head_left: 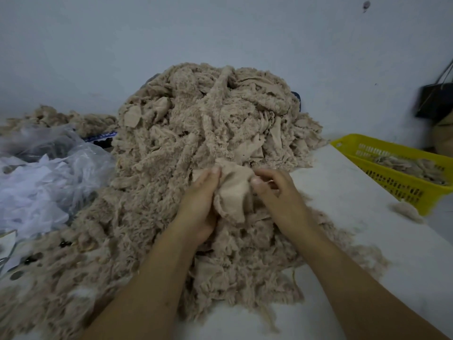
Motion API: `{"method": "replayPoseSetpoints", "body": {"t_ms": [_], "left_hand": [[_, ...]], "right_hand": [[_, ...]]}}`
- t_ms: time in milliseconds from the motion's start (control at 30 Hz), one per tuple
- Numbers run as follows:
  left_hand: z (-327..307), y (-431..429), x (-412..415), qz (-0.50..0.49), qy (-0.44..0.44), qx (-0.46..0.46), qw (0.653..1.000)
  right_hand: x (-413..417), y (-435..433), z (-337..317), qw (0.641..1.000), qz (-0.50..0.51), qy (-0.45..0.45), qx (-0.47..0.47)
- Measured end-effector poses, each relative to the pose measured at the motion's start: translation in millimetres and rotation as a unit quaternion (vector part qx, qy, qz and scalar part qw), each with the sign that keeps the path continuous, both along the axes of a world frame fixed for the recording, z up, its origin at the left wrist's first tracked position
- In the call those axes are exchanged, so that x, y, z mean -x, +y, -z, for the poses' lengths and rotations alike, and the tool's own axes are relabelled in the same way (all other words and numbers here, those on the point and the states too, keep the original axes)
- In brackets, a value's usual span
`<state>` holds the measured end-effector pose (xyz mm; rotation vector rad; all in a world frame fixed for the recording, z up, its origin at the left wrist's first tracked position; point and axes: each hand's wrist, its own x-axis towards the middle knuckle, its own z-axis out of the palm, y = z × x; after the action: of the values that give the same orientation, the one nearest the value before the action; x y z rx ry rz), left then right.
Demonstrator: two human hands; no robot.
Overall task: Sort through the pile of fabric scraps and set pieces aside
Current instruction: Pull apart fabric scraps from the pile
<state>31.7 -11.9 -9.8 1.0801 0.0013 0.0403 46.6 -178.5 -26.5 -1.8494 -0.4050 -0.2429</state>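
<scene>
Head view: both hands hold one beige fabric scrap (232,192) just above the near slope of the large pile of fabric scraps (196,128), which covers the middle of the white table (343,204) and reaches back to the wall. The left hand (199,202) grips the scrap's left edge, thumb on top and fingers curled under it and hidden; the right hand (277,192) pinches the right edge between thumb and curled fingers. A yellow basket (353,153) holding a few scraps sits at the right, well apart from the hands, and crumpled clear plastic bags (44,173) lie at the left.
</scene>
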Motion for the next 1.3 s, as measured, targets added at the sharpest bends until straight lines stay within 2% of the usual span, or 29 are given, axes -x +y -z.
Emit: {"method": "replayPoseSetpoints", "body": {"t_ms": [100,233,300,400,500,633,700,800,900,967,1033,1100,1133,1200,1267,1300], "left_hand": [[2,-4,6,0.037,0.002,-0.071,0.997],[5,-2,1,-0.026,-0.005,-0.085,0.996],[3,2,-3,-0.058,0.029,-0.038,0.997],[-3,10,-6,-0.059,0.098,0.086,0.990],[-3,21,-8,-0.037,0.097,0.160,0.982],[-5,30,-6,0.014,0.075,0.241,0.968],[-7,28,-4,0.010,0.076,0.255,0.964],[-8,26,-4,-0.008,0.076,0.262,0.962],[-8,22,-3,-0.040,0.050,0.128,0.990],[-10,12,1,-0.063,0.022,-0.085,0.994],[-6,2,4,-0.070,-0.030,-0.298,0.952],[0,-7,10,-0.002,-0.076,-0.379,0.922],[3,-9,11,0.023,-0.073,-0.375,0.924],[1,-9,11,0.014,-0.040,-0.284,0.958],[-4,-2,7,-0.007,-0.015,-0.110,0.994],[-8,1,6,0.009,-0.007,-0.022,1.000]], "right_hand": [[-1,3,4,0.996,-0.065,0.057,0.036],[0,1,8,0.993,-0.091,0.046,0.067],[1,1,8,0.992,-0.096,0.024,0.073],[0,3,7,0.985,-0.113,0.003,0.128],[-2,3,8,0.984,-0.042,-0.018,0.175],[-7,-6,1,0.984,0.121,-0.067,0.110],[-9,-9,1,0.984,0.157,-0.067,0.058],[-8,-10,1,0.987,0.151,-0.053,-0.007],[-5,-10,-2,0.991,0.120,-0.024,-0.058],[-2,-9,-1,0.994,0.094,-0.002,-0.055],[-2,-7,-1,0.996,0.079,-0.012,-0.041],[1,-4,-4,0.997,0.062,-0.012,-0.033],[-1,-5,-2,0.998,0.050,-0.008,-0.036],[-2,-8,0,0.999,0.029,0.002,-0.035],[-1,-8,0,0.999,0.022,-0.002,-0.027],[1,-7,-2,1.000,0.023,-0.007,-0.019]]}}
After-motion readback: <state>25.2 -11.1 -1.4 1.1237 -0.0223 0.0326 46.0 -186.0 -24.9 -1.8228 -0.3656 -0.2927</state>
